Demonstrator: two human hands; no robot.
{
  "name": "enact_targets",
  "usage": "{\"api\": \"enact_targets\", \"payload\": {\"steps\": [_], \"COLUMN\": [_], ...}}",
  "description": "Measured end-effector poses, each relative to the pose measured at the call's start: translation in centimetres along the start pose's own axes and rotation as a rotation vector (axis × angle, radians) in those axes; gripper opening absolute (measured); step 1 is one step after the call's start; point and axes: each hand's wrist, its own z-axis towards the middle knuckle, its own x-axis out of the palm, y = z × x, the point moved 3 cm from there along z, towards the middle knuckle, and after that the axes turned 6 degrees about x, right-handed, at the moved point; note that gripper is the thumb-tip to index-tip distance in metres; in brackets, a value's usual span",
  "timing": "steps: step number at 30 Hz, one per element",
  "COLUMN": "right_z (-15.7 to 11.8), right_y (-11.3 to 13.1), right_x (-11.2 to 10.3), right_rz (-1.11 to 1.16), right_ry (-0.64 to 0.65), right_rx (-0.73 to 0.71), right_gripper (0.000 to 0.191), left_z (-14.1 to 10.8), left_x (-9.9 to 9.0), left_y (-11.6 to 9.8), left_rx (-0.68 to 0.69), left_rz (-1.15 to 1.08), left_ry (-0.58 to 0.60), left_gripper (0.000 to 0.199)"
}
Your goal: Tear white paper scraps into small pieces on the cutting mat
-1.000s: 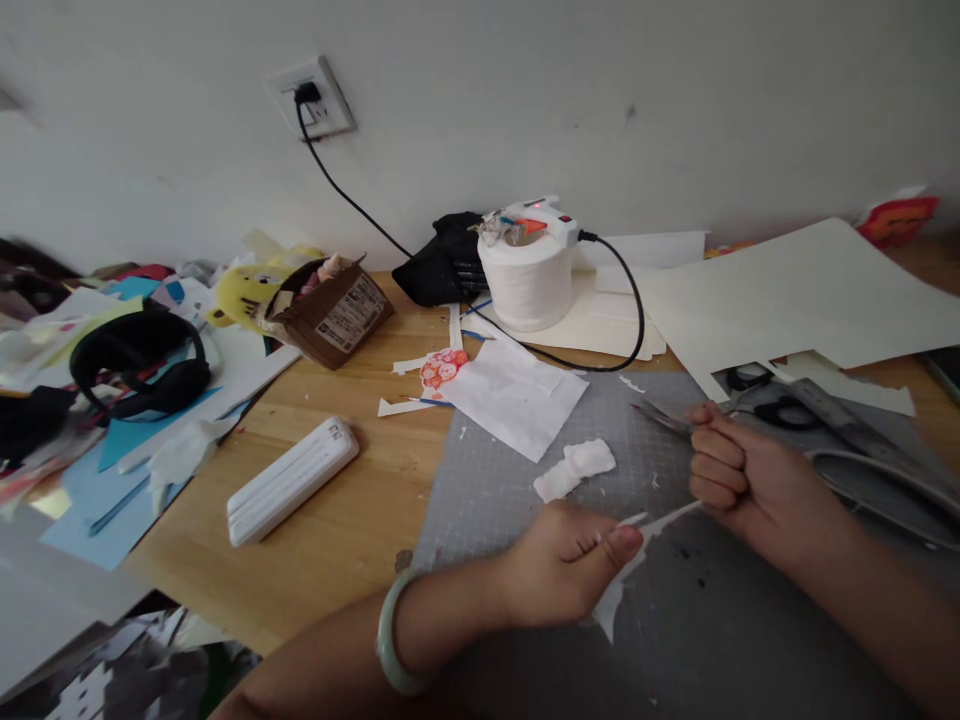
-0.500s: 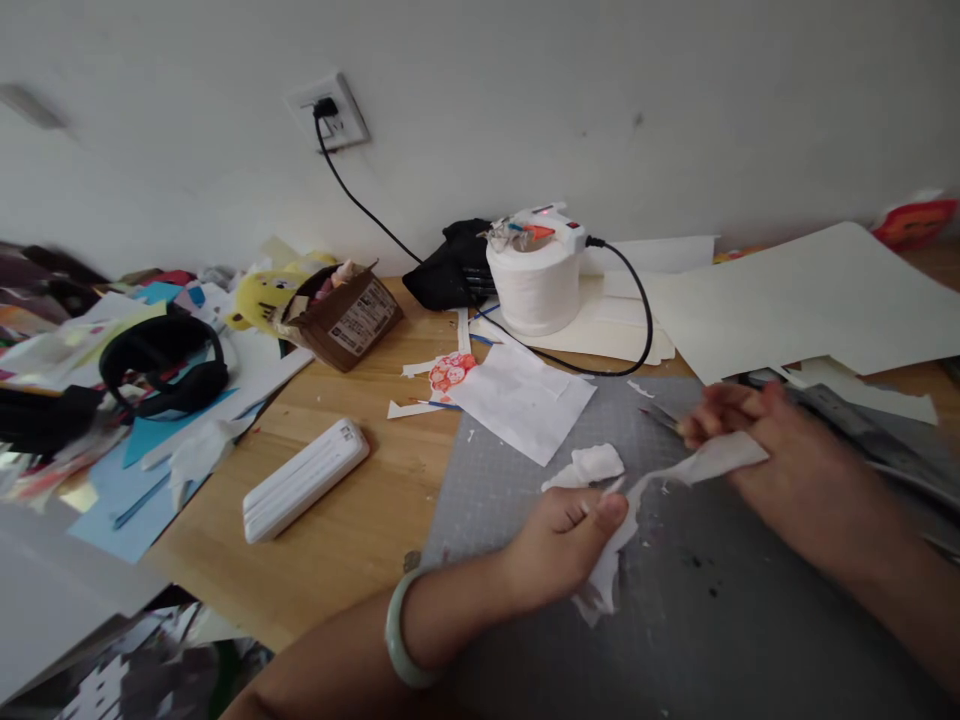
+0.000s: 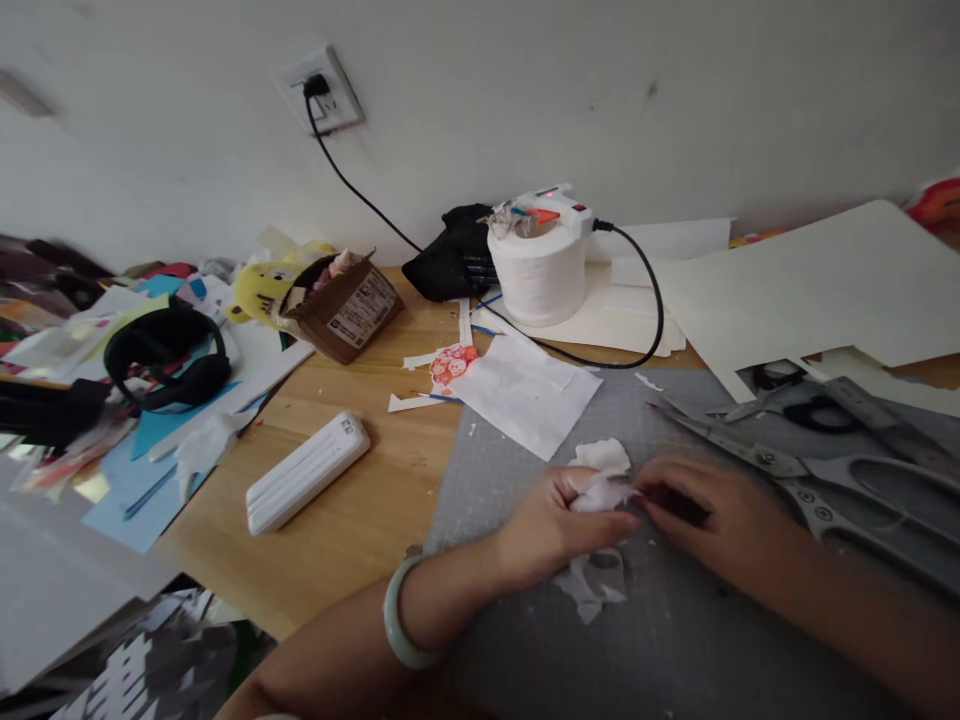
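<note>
Fingers on the left hand [image 3: 536,525] squeeze a thin white tissue [image 3: 598,494], held over the grey mat [image 3: 712,650], and a ragged bit shows under the thumb. Fingertips on the right hand [image 3: 720,510] are close together by its edge, but they are blurry, so I cannot tell if they grip it. Biggest is the wooden table [image 3: 405,480], with the mat on it, then big scissors [image 3: 772,458] near the right hand, then a white roll [image 3: 536,280], then a small white wad [image 3: 606,455] just past the left hand

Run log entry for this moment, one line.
left hand: holds white tissue | right hand: at tissue's edge, grip unclear | large scissors: on gray mat
</note>
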Motion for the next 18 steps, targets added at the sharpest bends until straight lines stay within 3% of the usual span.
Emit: {"api": "enact_targets", "payload": {"steps": [7,13,18], "right_z": [-0.5,-0.8,-0.8], "right_y": [0.5,0.5,0.5], "right_x": [0.4,1.5,1.2], "right_rz": [0.377,0.339,0.238], "right_ry": [0.046,0.055,-0.04], "right_rx": [0.246,0.199,0.147], "right_gripper": [0.022,0.024,0.015], "left_z": [0.5,0.5,0.5], "left_x": [-0.2,0.1,0.1], "left_y": [0.1,0.9,1.1], "left_rx": [0.115,0.023,-0.002], "left_rz": [-0.06,-0.072,-0.086], "left_ry": [-0.119,-0.186,-0.191], "left_gripper": [0.033,0.048,0.053]}}
